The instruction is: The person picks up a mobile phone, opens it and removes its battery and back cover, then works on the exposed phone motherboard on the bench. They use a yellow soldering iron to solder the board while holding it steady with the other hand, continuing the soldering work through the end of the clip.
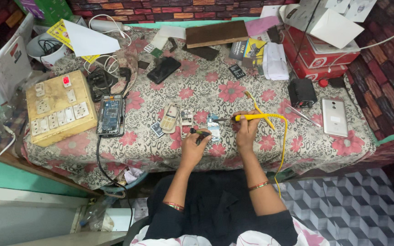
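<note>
A yellow soldering iron (251, 117) is gripped by the right hand (247, 129), tip directed at a small circuit board (214, 129). A dark tool (199, 133) is held by the left hand (193, 146) beside the board.

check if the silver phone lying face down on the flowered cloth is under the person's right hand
No, the silver phone lies apart near the table's right edge, while the right hand holds a yellow-handled soldering iron over a small circuit board.

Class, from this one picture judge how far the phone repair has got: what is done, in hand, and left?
Done: the keypad phone shell and inner frame lie apart on the cloth. In hand: the right hand holds a yellow soldering iron with its tip at the small circuit board, and the left hand holds a dark tool there. Left: the parts remain unassembled.
</note>
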{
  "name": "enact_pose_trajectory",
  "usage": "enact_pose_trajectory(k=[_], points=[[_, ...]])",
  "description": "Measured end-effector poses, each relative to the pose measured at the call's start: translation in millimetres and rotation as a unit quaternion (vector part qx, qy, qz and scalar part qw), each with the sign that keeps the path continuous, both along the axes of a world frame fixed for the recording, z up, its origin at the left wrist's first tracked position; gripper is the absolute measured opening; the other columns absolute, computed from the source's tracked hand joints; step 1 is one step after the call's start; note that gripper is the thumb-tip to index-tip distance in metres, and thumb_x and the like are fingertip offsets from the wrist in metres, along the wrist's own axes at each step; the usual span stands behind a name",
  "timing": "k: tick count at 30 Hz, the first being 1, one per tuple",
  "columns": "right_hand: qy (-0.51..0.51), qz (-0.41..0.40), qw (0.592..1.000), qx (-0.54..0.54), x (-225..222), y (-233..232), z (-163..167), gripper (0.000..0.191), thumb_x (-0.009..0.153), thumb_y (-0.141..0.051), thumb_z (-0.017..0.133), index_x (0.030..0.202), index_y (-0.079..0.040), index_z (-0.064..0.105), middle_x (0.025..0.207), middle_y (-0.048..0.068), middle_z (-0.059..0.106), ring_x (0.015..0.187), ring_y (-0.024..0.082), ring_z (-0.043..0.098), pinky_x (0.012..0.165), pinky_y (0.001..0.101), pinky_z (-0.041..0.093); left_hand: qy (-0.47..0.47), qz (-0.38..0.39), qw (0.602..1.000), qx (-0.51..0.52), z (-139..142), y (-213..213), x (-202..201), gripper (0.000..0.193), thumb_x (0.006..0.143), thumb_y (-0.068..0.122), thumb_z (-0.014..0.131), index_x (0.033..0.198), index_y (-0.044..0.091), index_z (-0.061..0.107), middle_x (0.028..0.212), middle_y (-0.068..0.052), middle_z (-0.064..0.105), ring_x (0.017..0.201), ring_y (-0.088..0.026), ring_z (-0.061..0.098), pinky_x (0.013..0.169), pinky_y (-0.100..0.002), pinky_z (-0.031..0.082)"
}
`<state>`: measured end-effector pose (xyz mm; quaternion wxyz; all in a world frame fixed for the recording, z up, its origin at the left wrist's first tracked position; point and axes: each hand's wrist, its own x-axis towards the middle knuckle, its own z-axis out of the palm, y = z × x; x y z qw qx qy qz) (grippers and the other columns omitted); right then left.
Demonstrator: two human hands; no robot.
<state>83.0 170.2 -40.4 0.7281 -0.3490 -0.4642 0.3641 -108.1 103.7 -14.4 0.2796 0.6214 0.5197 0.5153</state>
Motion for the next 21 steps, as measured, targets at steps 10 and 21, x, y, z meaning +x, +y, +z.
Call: enact_pose_trajectory(k=[10, 21], points=[[-0.020, -0.008, 1.000, 0.000, 0.3, -0.9, 1.8, 0.012, 0.109, -0.004, 0.046, 0.114, -0.007, 0.036, 0.108, 0.015, 0.063, 0.096, 0.020, 0.063, 0.090, 0.0340, 0.057, -0.006, -0.007, 1.000, 0.020, -1.5, 0.2, -0.5, 0.016, 0.088, 0.019, 0.078, 0.098, 0.006, 0.077, 0.098, -0.008, 0.079, 0.086, -0.025, 0.071, 0.084, -0.037, 0.053], [0.007, -0.005, 1.000, -0.018, -1.1, -2.1, 3.8, 0.014, 0.107, -0.006, 0.046, 0.114, -0.008, 0.034, 0.104, 0.015, 0.063, 0.091, 0.019, 0.065, 0.082, 0.0331, 0.059, -0.001, 0.000, 1.000, -0.010, -1.1, 1.0, 0.0, 0.016, 0.088, 0.020, 0.078, 0.099, 0.008, 0.078, 0.093, -0.007, 0.078, 0.083, -0.023, 0.071, 0.078, -0.037, 0.054]])
